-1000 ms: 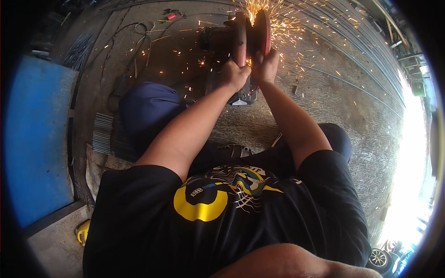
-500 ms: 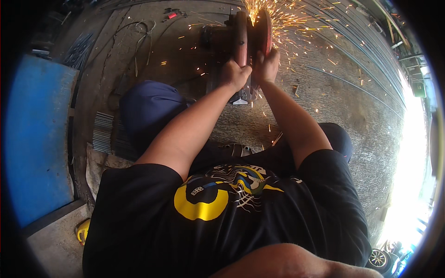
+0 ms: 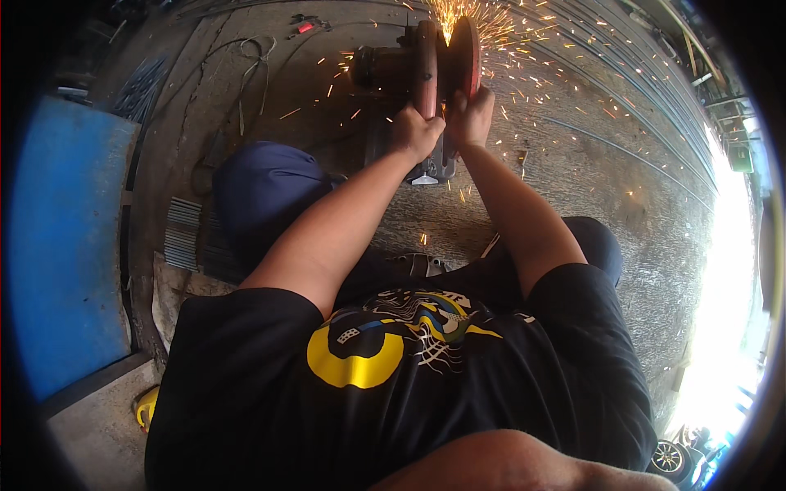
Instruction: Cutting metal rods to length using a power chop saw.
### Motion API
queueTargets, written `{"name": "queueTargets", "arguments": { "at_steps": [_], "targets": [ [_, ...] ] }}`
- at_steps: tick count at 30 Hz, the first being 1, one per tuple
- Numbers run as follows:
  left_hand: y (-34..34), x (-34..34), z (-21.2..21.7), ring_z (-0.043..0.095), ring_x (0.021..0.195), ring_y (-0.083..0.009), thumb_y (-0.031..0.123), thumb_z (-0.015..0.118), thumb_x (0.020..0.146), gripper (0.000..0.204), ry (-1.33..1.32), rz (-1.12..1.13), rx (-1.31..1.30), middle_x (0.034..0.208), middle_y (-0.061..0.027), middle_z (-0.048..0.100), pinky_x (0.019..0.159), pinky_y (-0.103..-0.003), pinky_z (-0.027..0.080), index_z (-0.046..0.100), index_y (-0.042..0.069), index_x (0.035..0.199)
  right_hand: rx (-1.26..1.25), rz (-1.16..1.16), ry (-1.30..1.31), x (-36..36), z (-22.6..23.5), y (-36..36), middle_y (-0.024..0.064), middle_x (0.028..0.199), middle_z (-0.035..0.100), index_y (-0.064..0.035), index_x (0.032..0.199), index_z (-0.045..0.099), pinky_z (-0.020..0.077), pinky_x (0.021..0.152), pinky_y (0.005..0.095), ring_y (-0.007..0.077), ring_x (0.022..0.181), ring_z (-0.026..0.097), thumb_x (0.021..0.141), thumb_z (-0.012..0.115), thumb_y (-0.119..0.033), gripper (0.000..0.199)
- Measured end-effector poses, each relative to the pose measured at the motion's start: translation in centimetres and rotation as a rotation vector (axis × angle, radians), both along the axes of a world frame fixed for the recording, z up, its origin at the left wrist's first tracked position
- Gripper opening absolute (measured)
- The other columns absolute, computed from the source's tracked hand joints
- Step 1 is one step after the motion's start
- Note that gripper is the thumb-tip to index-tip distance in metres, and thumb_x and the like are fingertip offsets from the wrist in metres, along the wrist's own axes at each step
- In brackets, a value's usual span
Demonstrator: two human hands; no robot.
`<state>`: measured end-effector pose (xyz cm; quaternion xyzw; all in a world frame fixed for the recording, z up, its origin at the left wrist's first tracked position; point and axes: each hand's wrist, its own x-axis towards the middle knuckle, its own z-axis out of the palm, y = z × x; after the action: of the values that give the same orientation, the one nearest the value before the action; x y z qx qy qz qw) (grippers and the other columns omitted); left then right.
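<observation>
Fingers of the L hand [image 3: 419, 133] are wrapping the red saw handle [image 3: 426, 74], closed tight w/ the thumb lying along its R side. R hand [image 3: 472, 119] is sitting just beside it, at the low end of the red disc guard [image 3: 469, 61]; its fingers are mostly hiding, so can't tell if they're pinching sth. or only pressing. Cut-off saw is standing on the floor up front, approx. top centre, its dark motor [image 3: 378, 69] pointing L and its base [image 3: 376, 143] showing below the hands.

Re progress: sparks [image 3: 449, 20] are spraying from the far side, btw. handle & guard, so the disc is prob. biting now; job's looking under way, not done. Workpiece isn't showing, so depth of cut and amt. left: can't tell.

Elsewhere: long thin rods [image 3: 639, 78] are lying on the R, some sparks scattering over them. Cable [image 3: 255, 61] is looping on the floor to the L, a small red item [image 3: 305, 27] lying beyond. Short rods [image 3: 182, 233] are stacking up near the L knee [image 3: 266, 180], next to a blue panel [image 3: 70, 245]. As for obstructions, handle, guard & hands are blocking the view of the contact pt.; the L knee is sitting close to the base.
</observation>
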<state>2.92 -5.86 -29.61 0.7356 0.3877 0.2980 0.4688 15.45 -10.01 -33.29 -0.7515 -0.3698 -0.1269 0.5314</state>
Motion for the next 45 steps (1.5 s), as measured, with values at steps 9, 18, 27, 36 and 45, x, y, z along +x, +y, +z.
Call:
{"name": "queueTargets", "arguments": {
  "at_steps": [9, 18, 27, 36, 45],
  "targets": [
    [0.3, 0.1, -0.6, 0.067, 0.08, -0.0377, 0.024, 0.065, 0.065, 0.043, 0.058, 0.007, -0.017, 0.08, -0.0269, 0.065, 0.071, -0.041, 0.054, 0.059, -0.009, 0.092, -0.036, -0.002, 0.02, -0.2, 0.3, -0.2, 0.0237, 0.095, 0.047, 0.0028, 0.101, 0.043, 0.0371, 0.08, 0.0483, 0.0425, 0.091, 0.046, 0.083, 0.062, -0.019, 0.034],
    [0.5, 0.2, -1.6, 0.066, 0.078, -0.0389, 0.025, 0.066, 0.064, 0.044, 0.033, 0.006, -0.017, 0.078, -0.0289, 0.064, 0.068, -0.042, 0.054, 0.059, -0.01, 0.091, -0.006, -0.007, 0.009, -0.1, -0.1, -0.1, 0.023, 0.093, 0.046, 0.0016, 0.099, 0.043, 0.0373, 0.079, 0.048, 0.0423, 0.089, 0.046, 0.083, 0.062, -0.017, 0.031],
    [0.6, 0.2, -2.3, 0.066, 0.08, -0.0384, 0.024, 0.066, 0.065, 0.044, -0.017, -0.008, -0.029, 0.079, -0.0279, 0.064, 0.07, -0.042, 0.054, 0.058, -0.01, 0.092, 0.002, 0.026, -0.029, -0.2, -0.1, -0.4, 0.0217, 0.093, 0.046, 0.0012, 0.099, 0.043, 0.0375, 0.08, 0.0469, 0.0412, 0.089, 0.047, 0.082, 0.062, -0.017, 0.032],
    [-0.1, -0.4, -0.2, 0.066, 0.081, -0.0382, 0.024, 0.066, 0.066, 0.044, 0.02, -0.019, 0.009, 0.082, -0.0266, 0.065, 0.073, -0.041, 0.053, 0.059, -0.008, 0.096, -0.067, -0.008, 0.061, -0.4, -0.1, -0.4, 0.022, 0.093, 0.045, 0.0008, 0.098, 0.042, 0.0375, 0.078, 0.0476, 0.0414, 0.087, 0.047, 0.083, 0.062, -0.017, 0.031],
    [-0.2, -0.4, -0.8, 0.067, 0.063, -0.0304, 0.023, 0.063, 0.067, 0.035, 0.088, -0.005, 0.075, 0.066, -0.0193, 0.063, 0.059, -0.04, 0.052, 0.059, -0.005, 0.088, -0.046, 0.002, 0.002, -0.3, -0.7, -0.5, 0.0222, 0.092, 0.044, 0.0007, 0.098, 0.042, 0.0367, 0.077, 0.0485, 0.0421, 0.088, 0.046, 0.083, 0.062, -0.017, 0.031]
  ]
}}
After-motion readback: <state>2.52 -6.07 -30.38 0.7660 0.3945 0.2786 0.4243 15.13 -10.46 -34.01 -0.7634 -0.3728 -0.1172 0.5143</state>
